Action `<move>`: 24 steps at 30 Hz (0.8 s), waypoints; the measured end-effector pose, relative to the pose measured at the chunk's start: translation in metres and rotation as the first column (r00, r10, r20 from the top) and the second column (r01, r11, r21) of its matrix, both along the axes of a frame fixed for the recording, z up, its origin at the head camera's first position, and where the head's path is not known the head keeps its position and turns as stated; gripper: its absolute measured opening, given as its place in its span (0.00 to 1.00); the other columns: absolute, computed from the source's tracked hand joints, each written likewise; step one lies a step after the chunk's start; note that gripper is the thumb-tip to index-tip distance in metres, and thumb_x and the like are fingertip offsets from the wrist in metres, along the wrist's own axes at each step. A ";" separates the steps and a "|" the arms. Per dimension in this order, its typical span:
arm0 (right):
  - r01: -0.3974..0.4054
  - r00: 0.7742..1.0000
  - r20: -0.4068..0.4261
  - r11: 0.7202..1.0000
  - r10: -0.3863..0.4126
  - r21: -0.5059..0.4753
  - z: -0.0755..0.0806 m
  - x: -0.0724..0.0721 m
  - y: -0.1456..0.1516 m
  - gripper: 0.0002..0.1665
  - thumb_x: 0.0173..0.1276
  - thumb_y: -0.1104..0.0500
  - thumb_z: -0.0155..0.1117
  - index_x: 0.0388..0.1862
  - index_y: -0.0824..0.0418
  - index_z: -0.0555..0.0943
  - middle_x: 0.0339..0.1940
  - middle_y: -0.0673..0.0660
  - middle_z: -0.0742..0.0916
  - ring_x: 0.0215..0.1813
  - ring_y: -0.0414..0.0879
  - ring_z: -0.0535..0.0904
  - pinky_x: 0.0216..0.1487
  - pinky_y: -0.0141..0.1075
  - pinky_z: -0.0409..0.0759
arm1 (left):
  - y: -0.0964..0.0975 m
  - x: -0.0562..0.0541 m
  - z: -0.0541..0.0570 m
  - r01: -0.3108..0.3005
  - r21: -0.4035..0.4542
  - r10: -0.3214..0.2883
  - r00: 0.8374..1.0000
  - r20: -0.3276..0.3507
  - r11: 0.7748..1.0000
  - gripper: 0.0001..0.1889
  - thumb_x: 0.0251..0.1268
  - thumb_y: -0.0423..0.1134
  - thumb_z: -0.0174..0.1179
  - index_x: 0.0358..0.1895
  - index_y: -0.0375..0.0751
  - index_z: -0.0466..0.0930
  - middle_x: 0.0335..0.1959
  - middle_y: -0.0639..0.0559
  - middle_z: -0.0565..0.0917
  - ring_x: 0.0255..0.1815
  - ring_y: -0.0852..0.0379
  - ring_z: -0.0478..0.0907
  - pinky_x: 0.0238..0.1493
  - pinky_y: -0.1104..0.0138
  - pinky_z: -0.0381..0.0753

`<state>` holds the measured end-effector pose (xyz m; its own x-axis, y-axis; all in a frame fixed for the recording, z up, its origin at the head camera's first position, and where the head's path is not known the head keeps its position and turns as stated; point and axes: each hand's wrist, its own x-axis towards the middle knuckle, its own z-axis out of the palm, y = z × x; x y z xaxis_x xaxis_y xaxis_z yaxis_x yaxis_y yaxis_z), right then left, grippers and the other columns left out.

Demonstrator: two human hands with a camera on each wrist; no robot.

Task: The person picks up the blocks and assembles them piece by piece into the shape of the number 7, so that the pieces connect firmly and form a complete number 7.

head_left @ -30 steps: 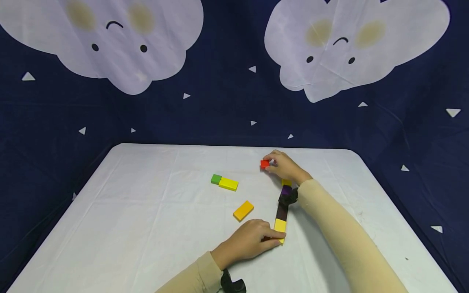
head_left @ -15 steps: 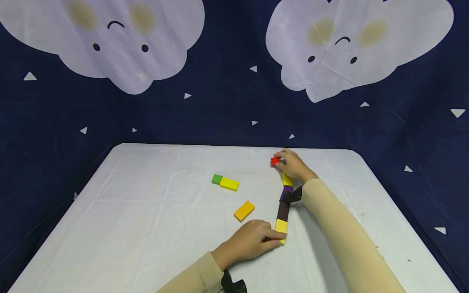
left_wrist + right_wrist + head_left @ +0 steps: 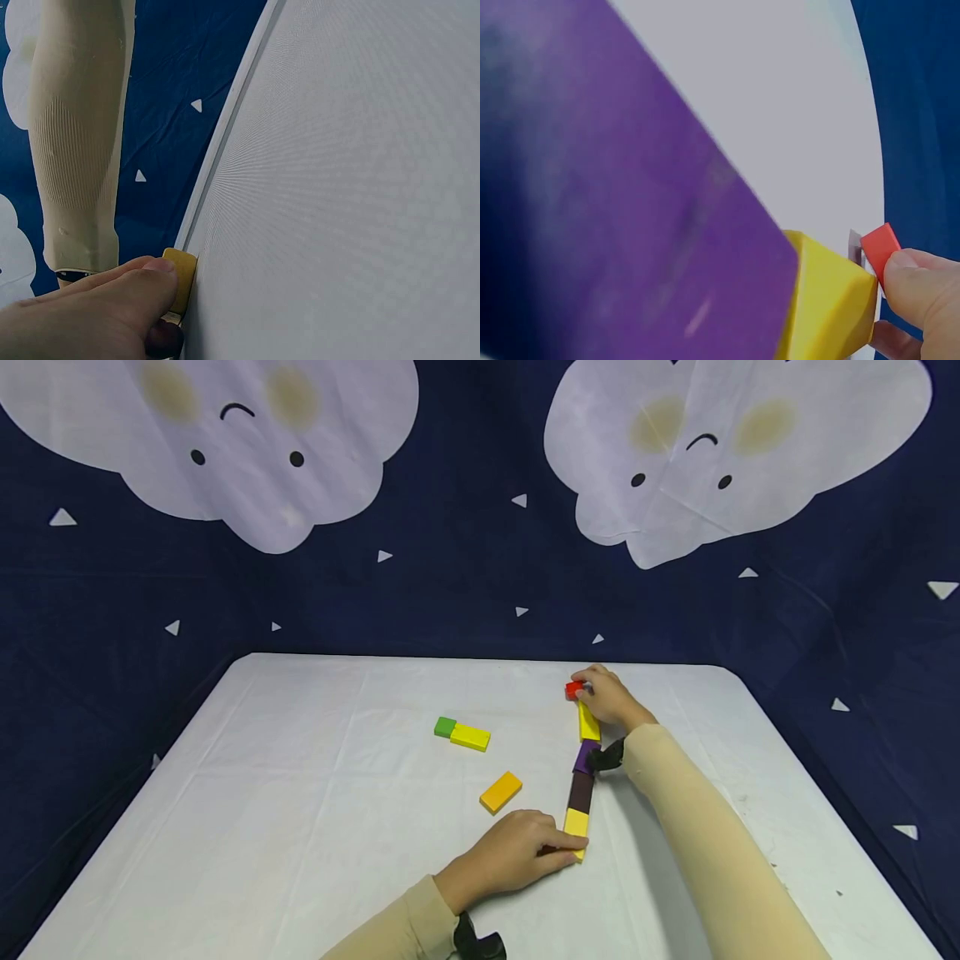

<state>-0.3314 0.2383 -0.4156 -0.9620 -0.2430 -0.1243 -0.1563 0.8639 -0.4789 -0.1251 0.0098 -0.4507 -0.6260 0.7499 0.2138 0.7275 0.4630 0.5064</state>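
Red block [image 3: 573, 691], pinched by right hand [image 3: 613, 700], is at the far end of a four-block row [image 3: 581, 792]; left hand [image 3: 512, 852] pinches near yellow block [image 3: 576, 822]; three outlying blocks [image 3: 500, 792] seem left.

Long beige sleeves [image 3: 716, 835], plain cuffs [image 3: 433, 914] – chunky black wrist-worn gear [image 3: 480, 945]

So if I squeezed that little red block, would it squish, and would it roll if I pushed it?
Probably no squishing: the red block shows straight edges in the right hand's pinch, so it looks stiff. Its flat faces should make it slide rather than roll. It's small beside that hand, so it's likely light.
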 end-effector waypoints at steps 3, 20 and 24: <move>0.004 1.000 0.008 1.000 -0.004 0.000 0.000 0.000 0.000 0.24 0.78 0.60 0.51 0.70 0.63 0.70 0.69 0.64 0.70 0.70 0.62 0.63 0.75 0.58 0.58 | 0.000 0.000 0.000 0.004 -0.004 -0.004 1.000 -0.002 1.000 0.16 0.72 0.51 0.58 0.59 0.61 0.82 0.21 0.69 0.72 0.22 0.73 0.61 0.30 0.81 0.60; 0.053 0.998 0.016 0.999 -0.053 -0.005 -0.005 -0.001 0.009 0.24 0.79 0.62 0.47 0.71 0.65 0.69 0.68 0.66 0.69 0.69 0.62 0.64 0.75 0.56 0.58 | 0.000 -0.001 -0.001 -0.005 -0.007 0.005 1.000 0.009 1.000 0.16 0.72 0.52 0.57 0.59 0.62 0.82 0.22 0.68 0.75 0.22 0.72 0.62 0.29 0.80 0.60; 0.043 0.999 -0.008 0.999 -0.043 0.005 -0.007 0.000 0.011 0.24 0.79 0.62 0.46 0.70 0.66 0.69 0.69 0.67 0.70 0.71 0.63 0.64 0.76 0.57 0.57 | 0.000 0.000 -0.001 -0.007 -0.008 0.007 1.000 0.000 1.000 0.16 0.72 0.52 0.58 0.59 0.62 0.82 0.21 0.68 0.74 0.22 0.72 0.62 0.30 0.80 0.60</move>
